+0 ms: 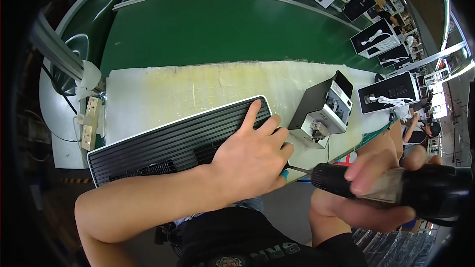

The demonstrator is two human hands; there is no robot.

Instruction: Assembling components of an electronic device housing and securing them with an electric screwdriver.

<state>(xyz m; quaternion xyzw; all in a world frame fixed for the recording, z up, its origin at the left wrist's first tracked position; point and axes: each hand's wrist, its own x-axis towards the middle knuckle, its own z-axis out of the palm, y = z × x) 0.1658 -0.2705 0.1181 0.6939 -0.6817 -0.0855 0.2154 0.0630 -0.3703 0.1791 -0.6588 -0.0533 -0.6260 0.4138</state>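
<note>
A long black slatted appliance with a white rim (163,141) lies at a slant on the bench in front of me. My left hand (255,155) is laid over its right end, index finger stretched along the slats and the other fingers bent over the edge. Something teal shows at the thumb. My right hand (371,188) is wrapped around a black electric screwdriver (430,190) with a clear section, held level. Its thin bit (299,169) points left to the appliance's end, beside my left hand; the tip's contact is hidden.
A black and silver box-shaped device (324,111) stands right of the appliance. Beyond the bench runs a green conveyor belt (213,29). Black and white units with white cords (388,94) line the right. A power strip (90,123) is at the left. Other people work at far right.
</note>
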